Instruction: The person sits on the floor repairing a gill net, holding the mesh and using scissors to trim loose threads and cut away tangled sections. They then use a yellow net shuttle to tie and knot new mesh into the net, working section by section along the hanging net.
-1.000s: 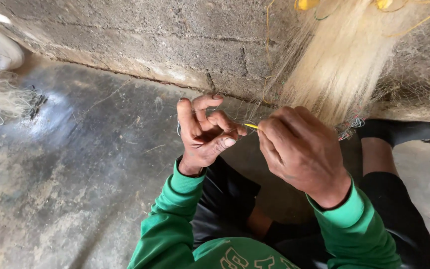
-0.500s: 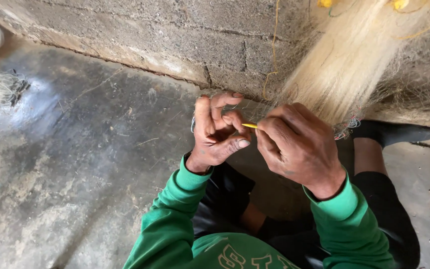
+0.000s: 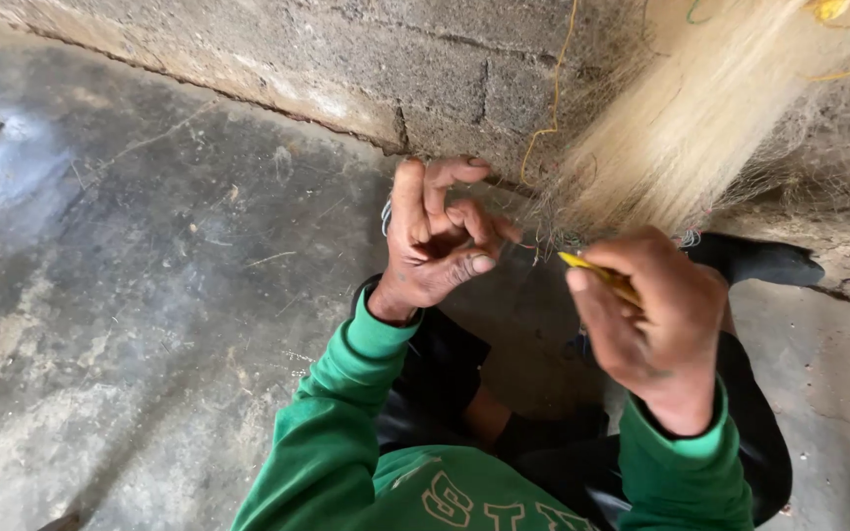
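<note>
A pale bundle of fine fishing net (image 3: 700, 128) hangs down from the upper right against a block wall. My left hand (image 3: 440, 241) pinches thin net strands between thumb and fingers, just left of the bundle's lower end. My right hand (image 3: 656, 315) is closed around a yellow netting needle (image 3: 592, 267) whose tip points left toward the left hand. The two hands are a short gap apart. Green sleeves cover both forearms.
A grey block wall (image 3: 346, 59) runs across the top. The concrete floor (image 3: 130, 295) spreads to the left. My legs in dark trousers and a black shoe (image 3: 755, 261) lie under the hands. A thin yellow cord (image 3: 553, 88) hangs on the wall.
My right hand has drawn back to the right with the yellow needle, opening a gap from the left hand. The view has shifted left and closer.
</note>
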